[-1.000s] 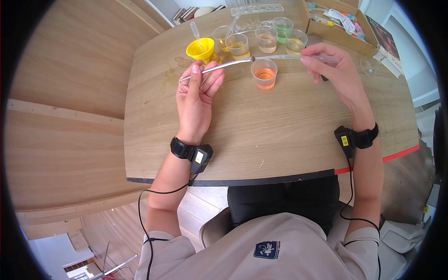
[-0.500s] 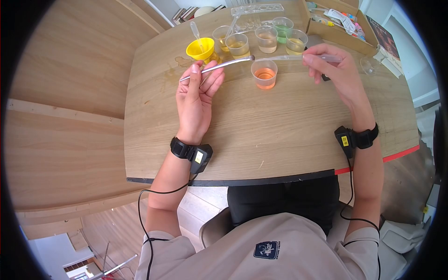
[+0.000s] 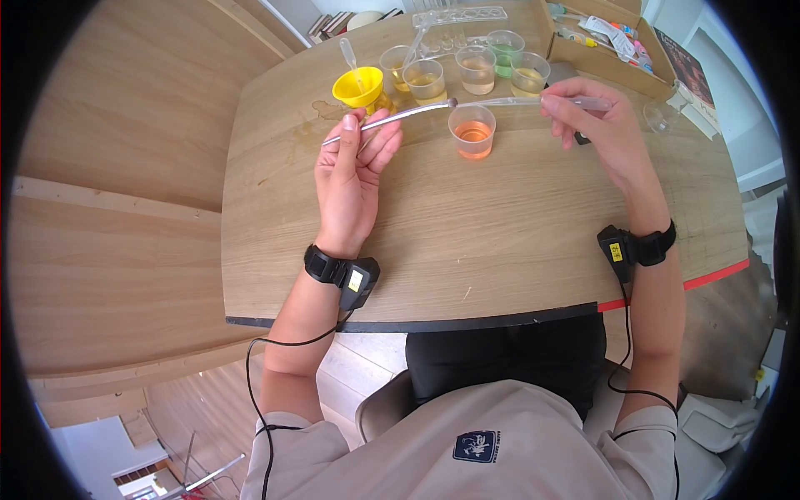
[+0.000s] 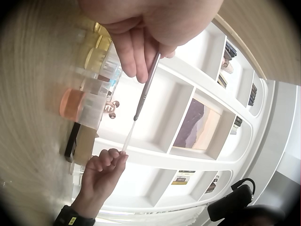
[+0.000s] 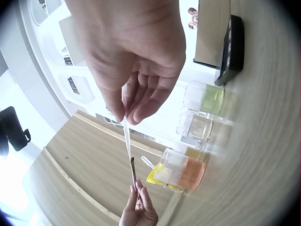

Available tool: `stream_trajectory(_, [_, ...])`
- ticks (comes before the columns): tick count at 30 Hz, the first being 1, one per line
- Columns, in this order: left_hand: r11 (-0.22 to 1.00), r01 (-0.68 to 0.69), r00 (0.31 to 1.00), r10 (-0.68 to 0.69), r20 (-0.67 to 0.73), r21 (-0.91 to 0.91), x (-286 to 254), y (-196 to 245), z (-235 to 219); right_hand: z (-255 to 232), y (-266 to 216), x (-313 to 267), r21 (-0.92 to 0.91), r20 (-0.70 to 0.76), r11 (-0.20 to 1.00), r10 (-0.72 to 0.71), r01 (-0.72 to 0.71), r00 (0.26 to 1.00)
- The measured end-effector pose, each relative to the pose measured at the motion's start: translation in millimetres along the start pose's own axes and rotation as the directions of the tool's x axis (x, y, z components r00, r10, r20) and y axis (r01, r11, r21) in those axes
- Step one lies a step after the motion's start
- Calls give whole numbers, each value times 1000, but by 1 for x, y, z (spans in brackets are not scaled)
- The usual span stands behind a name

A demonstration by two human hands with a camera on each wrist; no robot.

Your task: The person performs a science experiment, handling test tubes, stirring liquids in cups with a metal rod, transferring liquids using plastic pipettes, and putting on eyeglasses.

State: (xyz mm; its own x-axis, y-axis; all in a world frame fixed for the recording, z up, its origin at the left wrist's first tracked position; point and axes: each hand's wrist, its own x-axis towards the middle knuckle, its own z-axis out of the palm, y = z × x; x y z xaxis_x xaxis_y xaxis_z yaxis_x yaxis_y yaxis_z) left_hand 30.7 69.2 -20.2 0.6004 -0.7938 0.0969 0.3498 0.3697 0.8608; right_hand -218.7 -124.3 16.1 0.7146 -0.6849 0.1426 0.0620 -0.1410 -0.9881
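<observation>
Wood-grain surface (image 3: 417, 242) carries all the vessels; a cardboard box (image 3: 642, 79) of assorted packets and tubes sits at its far right corner. Right hand (image 3: 596, 121): thumb and forefinger brought together in a pinch on the clear plastic pipette, remaining fingers curled. Left hand (image 3: 350, 179): palm turned up, thumb pressing the metal rod against the fingers, which are only slightly bent. Yellow funnel (image 3: 357, 83) stands beyond the left hand, a second pipette (image 3: 349, 57) leaning in it. Cup of orange liquid (image 3: 472, 148) is upright on the surface, between the two hands; five further cups (image 3: 477, 77) with amber, yellow, pale pink and green contents are grouped behind it. Metal rod (image 3: 408, 113) is held aloft, its dark rounded end near the cup's rim in the head view. Clear plastic pipette (image 3: 510, 102) points leftward, tip at that end; contact cannot be confirmed.
</observation>
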Motion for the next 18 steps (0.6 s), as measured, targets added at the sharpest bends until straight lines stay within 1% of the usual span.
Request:
stream_trajectory(13, [1000,7,1000,-7,0,12,0,0,-1,-1,2,0,-10,-5,1000,8,-8,1000])
stream_trajectory(15, [1000,6,1000,-6,1,7,0,-1,-1,-3,4,1,15,4,1000,-22,22,1000])
stream_trajectory(18, [1000,6,1000,-6,-3,9,0,0,-1,-3,4,1,-4,-1,1000,-19,19,1000])
